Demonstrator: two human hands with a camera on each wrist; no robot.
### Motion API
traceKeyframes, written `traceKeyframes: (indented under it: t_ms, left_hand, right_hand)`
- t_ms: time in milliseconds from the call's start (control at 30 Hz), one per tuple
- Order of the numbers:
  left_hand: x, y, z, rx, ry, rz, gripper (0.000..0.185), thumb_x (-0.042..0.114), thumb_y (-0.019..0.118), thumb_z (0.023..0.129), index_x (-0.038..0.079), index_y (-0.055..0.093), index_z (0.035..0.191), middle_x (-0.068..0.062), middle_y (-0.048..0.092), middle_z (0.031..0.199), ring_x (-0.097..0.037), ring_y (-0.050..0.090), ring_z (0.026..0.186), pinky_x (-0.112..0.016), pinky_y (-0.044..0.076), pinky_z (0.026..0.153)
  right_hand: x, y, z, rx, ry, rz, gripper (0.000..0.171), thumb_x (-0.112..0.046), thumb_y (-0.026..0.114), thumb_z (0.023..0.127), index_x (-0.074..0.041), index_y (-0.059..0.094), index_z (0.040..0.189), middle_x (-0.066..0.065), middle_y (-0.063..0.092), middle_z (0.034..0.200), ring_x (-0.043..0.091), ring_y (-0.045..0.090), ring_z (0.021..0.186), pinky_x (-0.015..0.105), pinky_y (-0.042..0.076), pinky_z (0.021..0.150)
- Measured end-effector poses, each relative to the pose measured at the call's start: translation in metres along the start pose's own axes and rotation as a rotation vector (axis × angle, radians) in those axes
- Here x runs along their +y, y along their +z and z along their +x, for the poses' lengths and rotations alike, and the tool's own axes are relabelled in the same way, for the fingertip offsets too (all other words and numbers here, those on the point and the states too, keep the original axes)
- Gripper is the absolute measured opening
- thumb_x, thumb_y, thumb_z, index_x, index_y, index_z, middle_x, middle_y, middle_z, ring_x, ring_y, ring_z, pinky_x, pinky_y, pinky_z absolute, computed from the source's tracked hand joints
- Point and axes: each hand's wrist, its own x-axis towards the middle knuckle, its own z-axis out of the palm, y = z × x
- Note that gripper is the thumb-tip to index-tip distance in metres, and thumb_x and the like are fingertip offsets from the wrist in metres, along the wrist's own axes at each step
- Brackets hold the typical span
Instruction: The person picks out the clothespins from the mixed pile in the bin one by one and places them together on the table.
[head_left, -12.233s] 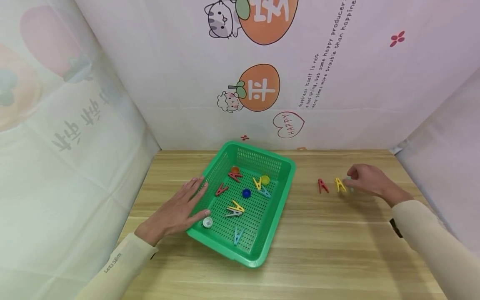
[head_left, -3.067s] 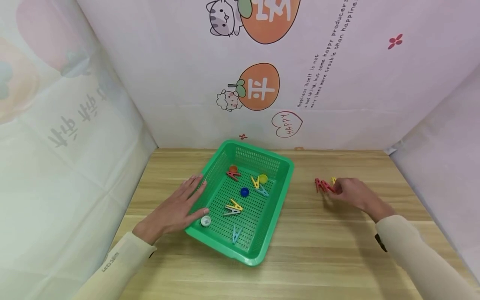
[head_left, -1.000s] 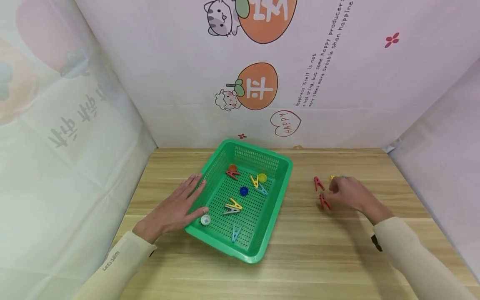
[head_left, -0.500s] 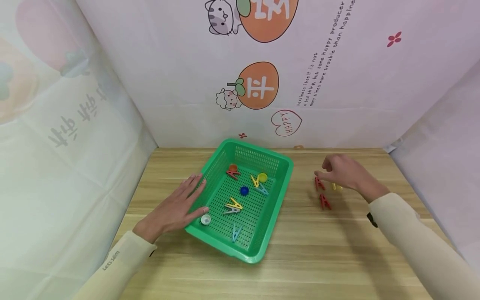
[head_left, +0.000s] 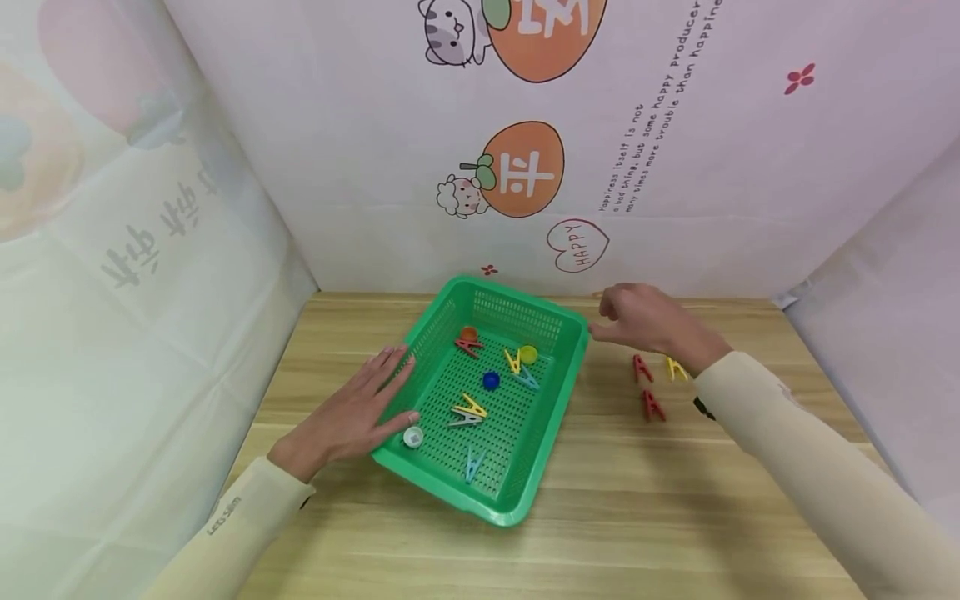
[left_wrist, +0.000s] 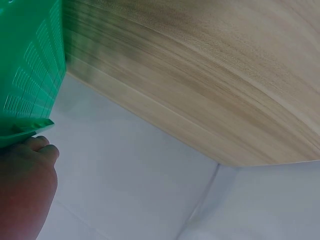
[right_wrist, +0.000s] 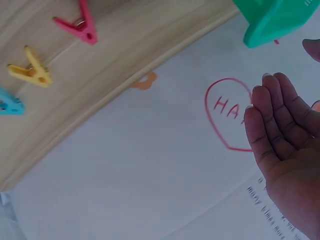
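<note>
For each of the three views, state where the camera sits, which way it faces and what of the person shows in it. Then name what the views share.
Head: sits above, faces forward and down at the table; shows the green basket, left hand at its rim and right hand in the air.
Left wrist: sits low beside the basket, faces along the table edge; shows part of that hand.
Right wrist: sits under the raised hand, faces the wall; shows relaxed fingers, a red clip and a yellow clip.
Shared: all three show the basket.

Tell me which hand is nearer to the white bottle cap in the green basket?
Left. The left hand rests on the basket's near-left rim, right beside the white bottle cap. The right hand is at the far-right corner of the green basket.
</note>
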Motion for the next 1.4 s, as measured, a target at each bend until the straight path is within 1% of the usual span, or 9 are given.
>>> traceKeyframes:
  t_ms: [167,367,500,633,733,800,1100,1300,1400]
  left_hand:
    - [0.000,-0.001,0.000,0.002,0.003,-0.006,0.088,0.057,0.052,0.111,0.007,0.017,0.175,-0.012,0.005,0.185,-0.041,0.009,0.171,-0.057,0.018,0.138]
    - [0.000,-0.001,0.000,-0.002,-0.002,-0.010,0.087,0.057,0.051,0.111,0.008,0.017,0.175,-0.011,0.004,0.185,-0.041,0.008,0.171,-0.057,0.017,0.138]
    - [-0.001,-0.001,0.000,-0.007,-0.004,-0.010,0.088,0.057,0.051,0.111,0.008,0.016,0.175,-0.011,0.004,0.185,-0.039,0.007,0.171,-0.056,0.017,0.139]
    - [-0.001,0.000,0.001,-0.014,-0.001,-0.008,0.088,0.057,0.051,0.111,0.008,0.016,0.175,-0.011,0.004,0.185,-0.038,0.006,0.172,-0.056,0.016,0.139]
    - [-0.001,-0.001,0.001,-0.016,-0.001,-0.012,0.088,0.057,0.052,0.111,0.009,0.015,0.175,-0.011,0.004,0.185,-0.038,0.006,0.172,-0.056,0.016,0.139]
    - [-0.002,-0.001,0.001,-0.017,-0.002,-0.017,0.088,0.057,0.052,0.111,0.009,0.015,0.175,-0.011,0.004,0.185,-0.037,0.005,0.172,-0.056,0.016,0.139]
    - [-0.002,-0.002,0.002,-0.026,0.001,-0.020,0.088,0.057,0.052,0.111,0.008,0.015,0.175,-0.011,0.003,0.185,-0.036,0.004,0.172,-0.056,0.015,0.139]
    - [-0.002,-0.002,0.002,-0.018,-0.004,-0.021,0.088,0.057,0.052,0.111,0.009,0.015,0.175,-0.010,0.003,0.186,-0.036,0.004,0.172,-0.056,0.015,0.139]
    - [-0.002,-0.002,0.002,-0.018,-0.005,-0.023,0.088,0.057,0.052,0.111,0.009,0.015,0.175,-0.010,0.003,0.186,-0.036,0.004,0.172,-0.056,0.015,0.139]
  right_hand:
    - [-0.020,0.002,0.015,-0.007,-0.065,-0.018,0.039,-0.033,0.075,0.097,0.003,0.076,0.111,0.015,0.076,0.103,0.028,0.068,0.089,0.049,0.064,0.085]
    - [-0.042,0.006,0.033,-0.007,-0.129,-0.032,0.036,-0.033,0.078,0.096,0.001,0.074,0.106,0.011,0.074,0.098,0.025,0.063,0.083,0.045,0.060,0.078]
    - [-0.057,0.011,0.042,-0.061,-0.145,-0.066,0.040,-0.039,0.078,0.096,-0.002,0.075,0.109,0.009,0.075,0.103,0.024,0.067,0.086,0.048,0.062,0.076]
    - [-0.074,0.019,0.048,-0.116,-0.189,-0.116,0.044,-0.043,0.077,0.096,-0.003,0.078,0.115,0.009,0.077,0.111,0.025,0.073,0.095,0.048,0.066,0.081]
    - [-0.086,0.023,0.051,-0.125,-0.265,-0.137,0.045,-0.042,0.079,0.096,0.000,0.078,0.113,0.012,0.077,0.111,0.028,0.074,0.099,0.046,0.066,0.088]
    - [-0.092,0.026,0.054,-0.137,-0.292,-0.145,0.046,-0.043,0.079,0.097,0.000,0.078,0.113,0.012,0.078,0.112,0.028,0.075,0.099,0.046,0.066,0.090]
    - [-0.114,0.035,0.061,-0.215,-0.395,-0.128,0.039,-0.040,0.079,0.098,-0.004,0.076,0.113,0.012,0.075,0.123,0.024,0.073,0.103,0.043,0.065,0.092]
    - [-0.128,0.047,0.059,-0.279,-0.487,-0.135,0.040,-0.040,0.081,0.098,-0.005,0.075,0.116,0.008,0.074,0.121,0.020,0.071,0.103,0.038,0.064,0.093]
    - [-0.134,0.053,0.058,-0.306,-0.534,-0.146,0.037,-0.039,0.080,0.098,-0.007,0.075,0.115,0.006,0.074,0.119,0.018,0.070,0.100,0.035,0.064,0.088]
